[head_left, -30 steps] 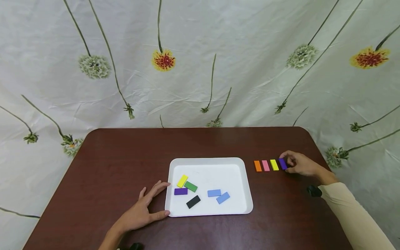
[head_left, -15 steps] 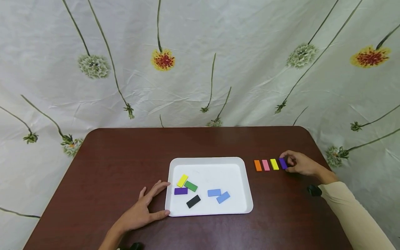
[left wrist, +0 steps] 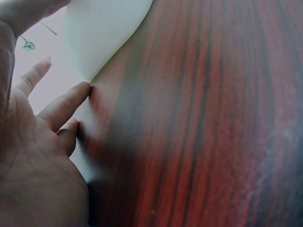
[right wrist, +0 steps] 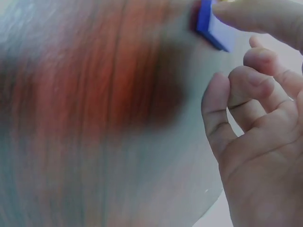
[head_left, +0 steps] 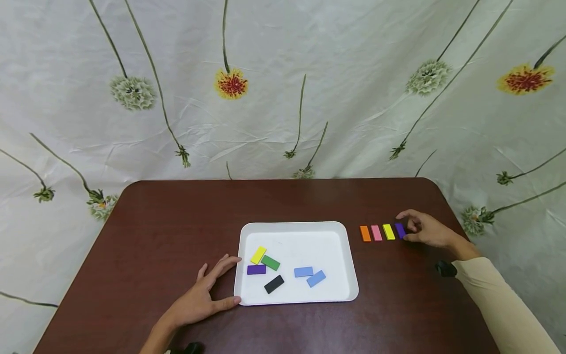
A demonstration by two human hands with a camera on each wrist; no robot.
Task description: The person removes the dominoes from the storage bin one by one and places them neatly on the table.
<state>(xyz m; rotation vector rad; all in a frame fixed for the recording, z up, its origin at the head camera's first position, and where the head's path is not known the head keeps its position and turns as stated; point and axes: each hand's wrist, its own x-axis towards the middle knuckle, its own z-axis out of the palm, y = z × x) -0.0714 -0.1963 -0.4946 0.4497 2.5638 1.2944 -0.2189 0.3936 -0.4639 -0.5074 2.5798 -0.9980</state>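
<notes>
A white tray [head_left: 309, 293] lies on the dark brown table. My left hand [head_left: 194, 300] rests at its left edge with fingers spread, the thumb and a fingertip right at the rim. In the left wrist view the hand's fingers [left wrist: 66, 105] reach to that rim. Right of the tray, a blue-purple block [head_left: 400, 230] ends a row after an orange block [head_left: 365, 233], a pink block [head_left: 376, 233] and a yellow block [head_left: 388, 232]. My right hand [head_left: 431, 231] is at the blue-purple block, thumb against its near end and index finger raised off its far end.
Inside the tray lie a yellow block [head_left: 258, 255], a green block [head_left: 270, 263], a purple block [head_left: 256, 270], a black block [head_left: 274, 284] and two light blue blocks [head_left: 303, 272]. A flowered cloth [head_left: 265, 123] hangs behind the table's far edge.
The right index finger has lifted away from the far end of the blue-purple block, which stays in the row. The left hand and tray have not moved.
</notes>
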